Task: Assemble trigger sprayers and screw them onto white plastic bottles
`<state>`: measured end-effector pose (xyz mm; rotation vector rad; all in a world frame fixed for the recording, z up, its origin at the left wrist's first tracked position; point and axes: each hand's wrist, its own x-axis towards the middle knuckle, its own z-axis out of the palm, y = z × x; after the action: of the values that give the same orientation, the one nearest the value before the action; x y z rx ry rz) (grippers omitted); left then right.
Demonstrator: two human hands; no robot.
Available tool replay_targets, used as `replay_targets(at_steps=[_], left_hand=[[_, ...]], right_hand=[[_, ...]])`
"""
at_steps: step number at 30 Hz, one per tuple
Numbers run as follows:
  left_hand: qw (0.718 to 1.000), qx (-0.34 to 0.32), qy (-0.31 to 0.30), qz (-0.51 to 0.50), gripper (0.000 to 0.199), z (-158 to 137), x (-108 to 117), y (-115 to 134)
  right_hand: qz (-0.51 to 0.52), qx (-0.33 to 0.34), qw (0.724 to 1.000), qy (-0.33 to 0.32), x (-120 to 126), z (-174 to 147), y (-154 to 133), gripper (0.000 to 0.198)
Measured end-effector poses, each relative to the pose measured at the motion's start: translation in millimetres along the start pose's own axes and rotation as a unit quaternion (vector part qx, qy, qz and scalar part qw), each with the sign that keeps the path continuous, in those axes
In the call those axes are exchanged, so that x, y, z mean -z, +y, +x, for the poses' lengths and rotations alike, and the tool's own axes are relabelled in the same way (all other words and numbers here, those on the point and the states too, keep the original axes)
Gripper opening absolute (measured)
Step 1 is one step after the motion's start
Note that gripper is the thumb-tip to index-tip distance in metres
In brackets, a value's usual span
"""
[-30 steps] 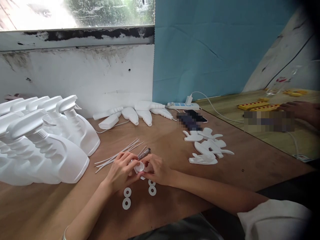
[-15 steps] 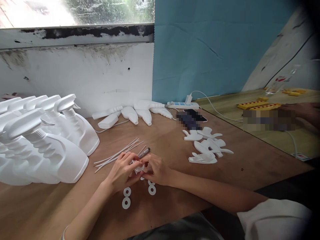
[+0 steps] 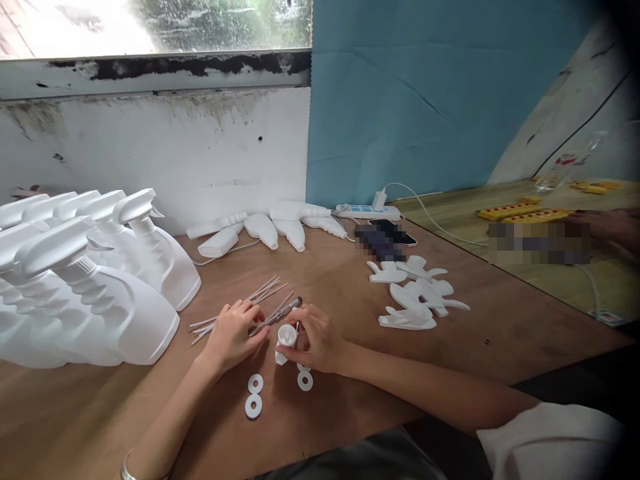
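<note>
My right hand (image 3: 316,339) grips a white spray trigger head (image 3: 287,335), its round threaded collar facing up toward me. My left hand (image 3: 237,337) is apart from it, thumb and fingers spread, beside the thin white dip tubes (image 3: 266,289). A screwdriver (image 3: 284,311) lies between the hands, its shaft pointing at my left fingertips. Close to me on the table are flat white ring washers (image 3: 253,406), in a left pair and a right group (image 3: 305,381) partly hidden under my right hand.
Assembled white spray bottles (image 3: 135,320) stand in rows at the left. Several empty bottles (image 3: 261,230) lie along the wall by a power strip (image 3: 367,212). Loose white trigger parts (image 3: 420,293) and a phone (image 3: 393,232) are at the right. Another person's hand (image 3: 613,227) is at the adjoining table.
My left hand has let go of the spray head and moved left, its fingers opening. My right hand keeps the spray head, now with its collar turned up into view.
</note>
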<state>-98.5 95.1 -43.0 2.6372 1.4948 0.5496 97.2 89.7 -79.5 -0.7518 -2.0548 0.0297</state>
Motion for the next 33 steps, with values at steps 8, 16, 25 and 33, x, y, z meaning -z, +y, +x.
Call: replay_targets(at_steps=[8, 16, 25, 33], left_hand=[[0.999, 0.016, -0.03, -0.009, 0.012, -1, -4, -3], [0.993, -0.093, 0.065, -0.045, 0.012, -1, 2, 10], [0.99, -0.003, -0.07, 0.123, 0.019, -5, 6, -12], [0.98, 0.067, -0.188, 0.019, 0.013, -6, 10, -11]], right_hand=[[0.011, 0.003, 0.999, -0.043, 0, 4, 0, 0.029], [0.059, 0.0, 0.996, -0.062, 1, 3, 1, 0.026], [0.047, 0.0, 0.997, -0.067, 1, 3, 0, 0.026], [0.044, 0.01, 0.997, -0.06, 0, 4, 0, 0.025]])
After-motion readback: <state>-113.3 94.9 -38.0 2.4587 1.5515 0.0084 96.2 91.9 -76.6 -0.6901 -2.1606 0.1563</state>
